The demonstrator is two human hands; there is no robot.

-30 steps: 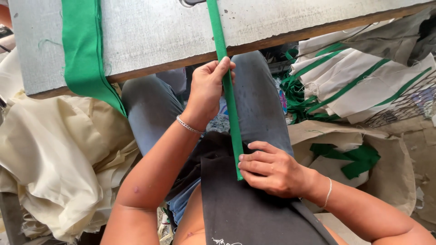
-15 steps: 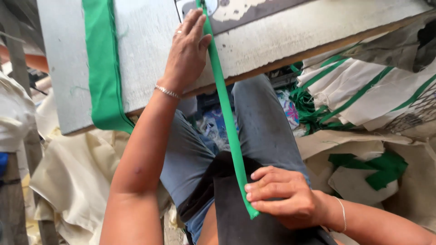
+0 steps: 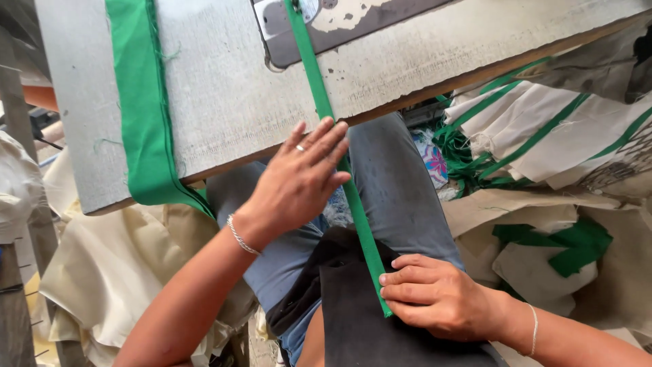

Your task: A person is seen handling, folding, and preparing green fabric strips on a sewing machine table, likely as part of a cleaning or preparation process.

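Note:
A narrow green fabric strip (image 3: 360,231) runs from the dark machine plate (image 3: 360,24) on the grey table (image 3: 231,88), over the table's front edge and down across my lap. My left hand (image 3: 292,187), with a ring and a thin bracelet, lies flat with fingers stretched out, its fingertips touching the strip just below the table edge. My right hand (image 3: 435,302) is closed on the strip's lower end, pressing it against a dark cloth (image 3: 353,326) on my lap.
A wide green band of fabric (image 3: 146,115) hangs over the table's left part. White pieces with green trim (image 3: 543,136) are heaped on the right, above more green scraps (image 3: 577,245). Cream cloth (image 3: 115,265) is piled at lower left.
My left hand slid up the strip onto the table, then came back down to the table edge, fingers now flat. The right hand kept its hold on the strip's lower end.

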